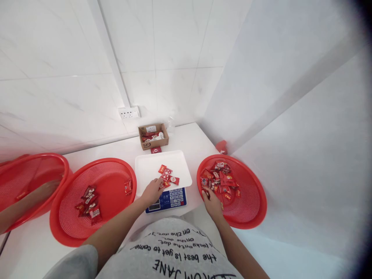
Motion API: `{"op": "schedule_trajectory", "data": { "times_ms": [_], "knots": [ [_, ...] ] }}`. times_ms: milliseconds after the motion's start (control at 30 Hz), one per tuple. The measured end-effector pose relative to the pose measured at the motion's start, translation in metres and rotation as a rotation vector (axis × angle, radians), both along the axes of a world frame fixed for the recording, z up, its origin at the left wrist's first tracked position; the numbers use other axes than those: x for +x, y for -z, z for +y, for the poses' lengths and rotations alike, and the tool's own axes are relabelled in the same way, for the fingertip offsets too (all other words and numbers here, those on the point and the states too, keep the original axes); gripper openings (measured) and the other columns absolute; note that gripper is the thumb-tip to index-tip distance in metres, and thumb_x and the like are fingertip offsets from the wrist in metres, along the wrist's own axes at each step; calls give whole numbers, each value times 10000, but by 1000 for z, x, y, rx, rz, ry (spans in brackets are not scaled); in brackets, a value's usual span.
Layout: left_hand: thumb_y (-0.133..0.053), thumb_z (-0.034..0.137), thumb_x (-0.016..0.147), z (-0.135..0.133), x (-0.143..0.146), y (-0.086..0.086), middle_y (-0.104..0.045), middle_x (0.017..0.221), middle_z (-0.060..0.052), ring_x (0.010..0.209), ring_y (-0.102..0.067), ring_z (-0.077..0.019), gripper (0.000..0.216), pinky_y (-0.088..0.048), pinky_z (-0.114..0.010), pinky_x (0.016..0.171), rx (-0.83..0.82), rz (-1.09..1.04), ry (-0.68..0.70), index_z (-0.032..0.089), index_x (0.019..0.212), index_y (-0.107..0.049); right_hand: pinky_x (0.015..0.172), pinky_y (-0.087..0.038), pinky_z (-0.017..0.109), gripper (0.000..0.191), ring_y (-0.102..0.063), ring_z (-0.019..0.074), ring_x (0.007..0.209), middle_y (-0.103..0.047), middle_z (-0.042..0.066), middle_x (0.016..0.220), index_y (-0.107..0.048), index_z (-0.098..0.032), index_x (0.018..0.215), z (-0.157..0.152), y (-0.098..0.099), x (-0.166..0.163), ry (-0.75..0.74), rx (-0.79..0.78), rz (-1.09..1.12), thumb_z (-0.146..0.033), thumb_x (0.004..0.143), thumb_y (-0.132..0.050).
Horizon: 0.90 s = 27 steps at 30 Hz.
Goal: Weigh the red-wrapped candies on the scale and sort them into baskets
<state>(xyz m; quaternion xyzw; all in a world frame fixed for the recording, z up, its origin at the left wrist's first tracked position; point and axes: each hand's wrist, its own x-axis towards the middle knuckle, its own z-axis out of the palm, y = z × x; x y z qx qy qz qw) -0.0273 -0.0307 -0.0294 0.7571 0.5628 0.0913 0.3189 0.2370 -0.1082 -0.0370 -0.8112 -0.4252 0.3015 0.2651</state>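
Observation:
My left hand (152, 192) reaches over the near left part of the white pan (152, 164) of a digital scale. Its fingers are closed at a small red packet (166, 184). Several more red packets (166, 173) lie loosely together on the pan. The blue keypad (176, 197) of the scale shows below, partly covered by my left hand. My right hand (212, 202) is at the near left rim of the right red basket (252, 193), fingers curled beside the packets (226, 179) inside. What those fingers hold, if anything, is hidden.
Left of the scale stands another red basket (116, 209) with several packets (90, 203). A third basket (46, 209) at far left has another person's arm (35, 199) in it. Behind the scale sits a cardboard box (155, 144) of packets, near a wall socket (129, 112).

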Motion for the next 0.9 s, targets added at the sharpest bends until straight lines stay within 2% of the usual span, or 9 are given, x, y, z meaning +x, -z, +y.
{"op": "schedule_trajectory", "data": {
  "times_ms": [200,333,500,600,700,800,900],
  "knots": [
    [-511,161,681,2,-25,3,-578,736,19,721,-568,-143,148,-455,-262,680,-169,-386,-305,204,822,-523,892,-429,356,497,-591,241,1017,-648,122,1105,-605,-140,1126,0,0,1,-25,-15,17,-428,772,-406],
    [-516,165,659,2,-41,2,-571,720,14,721,-574,-147,111,-463,-268,682,-138,-442,-444,190,767,-522,889,-429,357,502,-591,236,1011,-648,116,1103,-603,-152,1131,-1,2,2,-30,-26,18,-442,776,-401],
    [-500,218,749,-2,-39,1,-603,843,-28,804,-575,-164,104,-451,-290,751,-44,-212,-317,187,833,-553,889,-425,354,479,-587,239,1016,-647,120,1105,-612,-146,1117,0,-2,0,-11,-33,17,-418,778,-412],
    [-496,316,807,-3,-31,0,-594,987,-72,945,-541,-210,204,-419,-338,838,55,-24,-174,188,944,-578,877,-428,348,480,-590,242,1009,-654,122,1084,-612,-144,1123,1,-6,-2,-8,-66,8,-415,780,-414],
    [-491,306,823,-1,-24,0,-571,1066,-84,1014,-500,-233,239,-388,-362,878,110,135,-43,200,1020,-574,886,-421,347,489,-583,244,1025,-647,122,1101,-603,-142,1138,1,-8,-2,-14,-73,5,-416,787,-403],
    [-455,215,831,3,-22,2,-560,1068,-82,1016,-495,-216,241,-390,-341,874,95,174,-12,198,1047,-561,896,-416,349,491,-580,245,1035,-646,122,1105,-604,-139,1137,0,-7,-2,-16,-61,-2,-419,787,-402],
    [-445,166,815,5,-24,2,-575,979,-72,948,-528,-199,223,-422,-321,830,74,73,-60,193,994,-573,888,-424,352,483,-590,247,1016,-657,118,1079,-616,-144,1115,0,-4,-1,-8,-35,8,-424,779,-412]
  ]
}}
